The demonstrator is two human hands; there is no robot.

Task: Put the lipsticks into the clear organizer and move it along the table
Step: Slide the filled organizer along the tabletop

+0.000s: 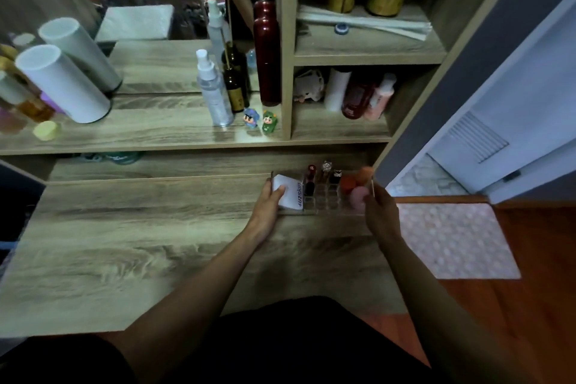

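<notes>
My left hand (271, 198) and right hand (378, 212) clamp the clear organizer (324, 199) by its ends at the table's (140, 243) right edge, bare wood leftward, lipsticks (311, 176) upright between my fingers, blurred.

Both hands gripping the clear organizer (324, 199) ends, left hand (270, 199), right hand (381, 212), lipsticks (311, 179) upright inside, wooden table (140, 243).

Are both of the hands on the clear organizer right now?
Yes, the left hand grips the clear organizer at its left end and the right hand holds its right end.
</notes>
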